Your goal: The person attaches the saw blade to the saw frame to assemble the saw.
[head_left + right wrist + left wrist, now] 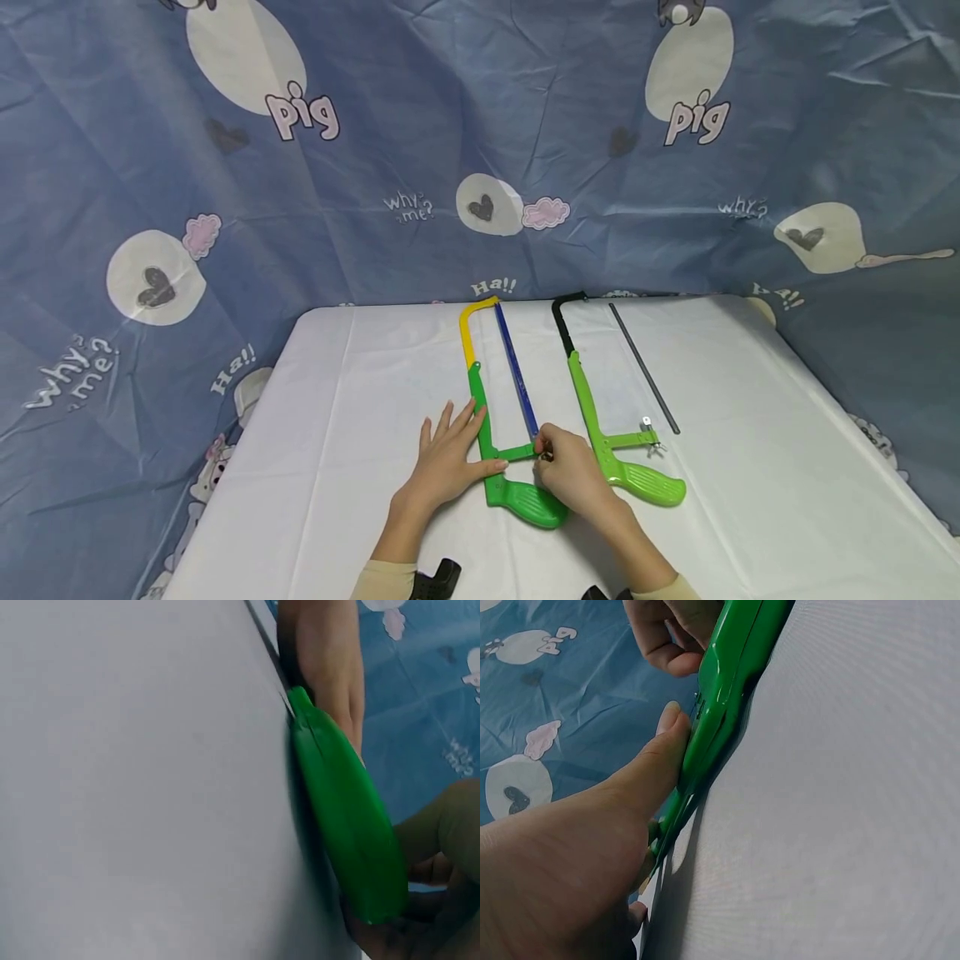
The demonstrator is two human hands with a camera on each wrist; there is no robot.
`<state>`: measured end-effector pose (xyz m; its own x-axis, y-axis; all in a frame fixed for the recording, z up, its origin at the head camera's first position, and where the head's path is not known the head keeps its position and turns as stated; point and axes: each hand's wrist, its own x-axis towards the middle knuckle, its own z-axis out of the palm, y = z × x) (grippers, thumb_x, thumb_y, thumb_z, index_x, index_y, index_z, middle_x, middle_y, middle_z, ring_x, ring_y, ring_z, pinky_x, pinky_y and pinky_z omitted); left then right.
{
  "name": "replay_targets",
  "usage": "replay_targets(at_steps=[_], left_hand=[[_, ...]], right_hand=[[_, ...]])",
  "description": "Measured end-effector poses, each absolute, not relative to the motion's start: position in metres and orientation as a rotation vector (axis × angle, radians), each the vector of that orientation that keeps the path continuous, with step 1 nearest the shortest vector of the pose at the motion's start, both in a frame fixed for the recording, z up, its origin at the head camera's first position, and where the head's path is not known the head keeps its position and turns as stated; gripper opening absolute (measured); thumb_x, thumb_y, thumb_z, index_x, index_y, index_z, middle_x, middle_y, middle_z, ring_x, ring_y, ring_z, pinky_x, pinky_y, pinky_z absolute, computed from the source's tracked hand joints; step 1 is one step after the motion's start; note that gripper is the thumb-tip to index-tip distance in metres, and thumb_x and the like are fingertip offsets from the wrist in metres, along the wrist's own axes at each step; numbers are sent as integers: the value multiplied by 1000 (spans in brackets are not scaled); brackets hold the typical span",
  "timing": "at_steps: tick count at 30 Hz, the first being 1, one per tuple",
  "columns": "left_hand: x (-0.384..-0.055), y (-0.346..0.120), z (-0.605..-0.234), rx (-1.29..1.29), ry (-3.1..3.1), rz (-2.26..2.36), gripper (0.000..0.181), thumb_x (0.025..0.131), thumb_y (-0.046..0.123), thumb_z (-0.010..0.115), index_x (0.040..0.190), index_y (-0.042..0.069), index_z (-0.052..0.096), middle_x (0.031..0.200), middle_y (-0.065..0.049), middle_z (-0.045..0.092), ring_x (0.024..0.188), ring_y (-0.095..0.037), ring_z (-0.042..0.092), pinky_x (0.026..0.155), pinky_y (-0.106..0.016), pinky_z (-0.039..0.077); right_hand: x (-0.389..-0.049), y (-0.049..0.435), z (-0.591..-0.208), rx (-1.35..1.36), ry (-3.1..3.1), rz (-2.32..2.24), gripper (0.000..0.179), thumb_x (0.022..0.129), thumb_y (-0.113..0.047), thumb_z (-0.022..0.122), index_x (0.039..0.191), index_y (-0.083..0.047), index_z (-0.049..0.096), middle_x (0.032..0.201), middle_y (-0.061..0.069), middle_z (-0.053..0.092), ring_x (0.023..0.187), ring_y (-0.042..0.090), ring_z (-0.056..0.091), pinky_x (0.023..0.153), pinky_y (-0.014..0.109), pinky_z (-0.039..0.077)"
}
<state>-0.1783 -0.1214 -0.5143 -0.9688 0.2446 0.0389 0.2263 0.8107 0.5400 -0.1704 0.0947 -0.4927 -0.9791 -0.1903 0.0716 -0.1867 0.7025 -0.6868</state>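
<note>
A hacksaw [482, 421] with a dark green frame and handle and a yellow front bow lies flat, its blue blade [516, 371] set between bow and rear arm. My left hand [447, 462] rests on its frame, fingers spread, thumb across the frame near the handle. In the left wrist view that thumb lies along the green frame [712, 712]. My right hand [572, 471] pinches the wing nut [547, 456] at the end of the rear arm, mostly hidden by the fingers. The green handle [349, 817] extends beside the right hand in the right wrist view.
A second hacksaw [587, 400], light green with a black bow, lies just right of the right hand, with a wing nut and a pin on its arm. A loose grey blade [643, 367] lies beyond it. Patterned blue cloth [420, 133] hangs behind the white table [360, 400].
</note>
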Motion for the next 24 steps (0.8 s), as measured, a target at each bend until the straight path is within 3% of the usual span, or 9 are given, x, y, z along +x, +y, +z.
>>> replay_targets(at_steps=[11, 19, 24], left_hand=[[-177, -121, -511, 369, 2942, 881, 96, 81, 71, 64, 157, 21, 32, 167, -1, 21, 156, -36, 5, 120, -67, -2], [-178, -120, -512, 359, 2952, 869, 96, 81, 72, 63, 157, 22, 32, 167, 1, 21, 157, -34, 4, 120, -66, -2], [-178, -121, -514, 351, 2954, 868, 96, 80, 73, 63, 157, 23, 32, 167, 1, 21, 157, -34, 4, 120, -66, -2]], right_hand=[[-164, 87, -494, -516, 3283, -729, 24, 73, -2, 80, 77, -13, 59, 67, -4, 57, 57, 10, 50, 48, 24, 36], [-164, 83, -493, -558, 3421, -413, 21, 72, -2, 75, 80, -11, 58, 70, 3, 54, 60, 19, 53, 46, 31, 38], [-164, 79, -491, -590, 3426, -359, 22, 72, 2, 69, 90, -8, 61, 69, 4, 58, 56, 19, 54, 43, 31, 38]])
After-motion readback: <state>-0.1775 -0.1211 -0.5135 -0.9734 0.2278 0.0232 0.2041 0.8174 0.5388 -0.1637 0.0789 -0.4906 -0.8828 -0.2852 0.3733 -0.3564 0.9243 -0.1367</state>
